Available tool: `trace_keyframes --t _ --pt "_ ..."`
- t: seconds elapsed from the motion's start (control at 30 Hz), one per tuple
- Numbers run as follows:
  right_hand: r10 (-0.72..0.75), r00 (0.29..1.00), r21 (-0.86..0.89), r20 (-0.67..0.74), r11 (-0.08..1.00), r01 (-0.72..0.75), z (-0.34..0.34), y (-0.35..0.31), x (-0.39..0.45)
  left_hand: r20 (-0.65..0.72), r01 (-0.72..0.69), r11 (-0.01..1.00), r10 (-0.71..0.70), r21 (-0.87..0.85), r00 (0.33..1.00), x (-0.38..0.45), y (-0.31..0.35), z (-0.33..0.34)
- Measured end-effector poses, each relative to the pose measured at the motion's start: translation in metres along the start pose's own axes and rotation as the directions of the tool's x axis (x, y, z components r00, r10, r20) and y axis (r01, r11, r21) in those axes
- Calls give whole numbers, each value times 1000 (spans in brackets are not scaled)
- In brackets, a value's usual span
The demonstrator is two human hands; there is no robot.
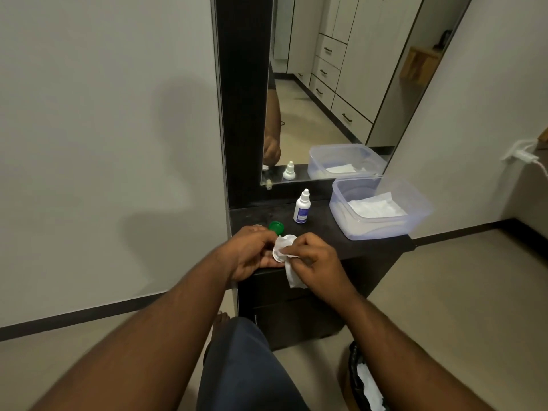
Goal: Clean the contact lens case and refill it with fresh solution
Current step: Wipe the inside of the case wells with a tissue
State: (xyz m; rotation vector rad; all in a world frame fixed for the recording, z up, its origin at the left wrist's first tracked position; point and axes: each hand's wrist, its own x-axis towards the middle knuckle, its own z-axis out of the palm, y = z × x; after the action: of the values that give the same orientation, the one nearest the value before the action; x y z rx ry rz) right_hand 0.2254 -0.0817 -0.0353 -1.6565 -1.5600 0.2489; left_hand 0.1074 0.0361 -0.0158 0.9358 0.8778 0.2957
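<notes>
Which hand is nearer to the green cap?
Left. The left hand lies right beside the green cap; the right hand is farther, holding a tissue.

I face a plain pale wall (103, 129) with a dark skirting (89, 312) along its foot. Against it stands a dark cabinet (296, 315) with a black tabletop (332, 229), and above that a tall mirror (326, 84) in a dark frame (243, 99). The mirror shows pale wardrobe doors and drawers (329, 69) with dark handles, and a strip of beige floor. To the right another pale wall (474, 129) carries a white plug (522, 152) with its cord. The floor (459, 292) around me is beige. A black-lined bin (364, 381) sits low on my right. The light is dim and soft, and shadows fall on the left wall.
</notes>
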Motion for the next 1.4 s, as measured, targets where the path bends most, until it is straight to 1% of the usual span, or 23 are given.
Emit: trace_keyframes --t 0.13,0.2,0.27,0.33,0.4,0.43,0.5,0.63,0.8,0.97,1.13,1.27,1.4 --pt "-79 991 -229 108 968 102 2 -4 0 -44 -22 999 23 27 999 1 -2 2" --pt "-74 989 -354 131 928 117 4 -9 -1 -74 -31 998 36 61 997 0 -2 3" --pt "-57 991 -400 123 911 102 8 -14 -1 -81 -43 996 49 75 996 -2 -1 4" --pt "20 996 -317 88 949 9 12 -19 1 -68 -49 997 53 62 996 -2 -1 3" --pt "121 989 -162 81 981 -107 11 -17 5 -66 -46 997 50 64 997 -2 -2 2" --pt "153 984 -102 96 984 -143 9 -16 7 -67 -45 996 49 71 997 -2 -2 1" --pt "164 979 -24 124 986 -162 3 -13 11 -61 -43 997 47 65 997 -2 -2 1" --pt "159 983 -1 88 987 -159 3 -14 10 -61 -39 998 41 43 997 -4 -2 2" --pt "126 977 12 174 991 -130 -1 -10 7 -43 -41 997 44 57 998 -5 -2 2" --pt "127 982 15 136 991 -131 0 -10 8 -51 -25 998 28 50 998 -3 -2 1" --pt "126 974 37 187 990 -135 -2 -6 7 -60 -3 998 8 70 998 -2 -1 0" --pt "137 984 71 111 987 -145 2 -6 5 -58 -8 999 11 54 998 -1 -1 1" --pt "111 986 96 125 988 -123 8 -7 -2 -45 -19 998 22 55 999 0 0 0"
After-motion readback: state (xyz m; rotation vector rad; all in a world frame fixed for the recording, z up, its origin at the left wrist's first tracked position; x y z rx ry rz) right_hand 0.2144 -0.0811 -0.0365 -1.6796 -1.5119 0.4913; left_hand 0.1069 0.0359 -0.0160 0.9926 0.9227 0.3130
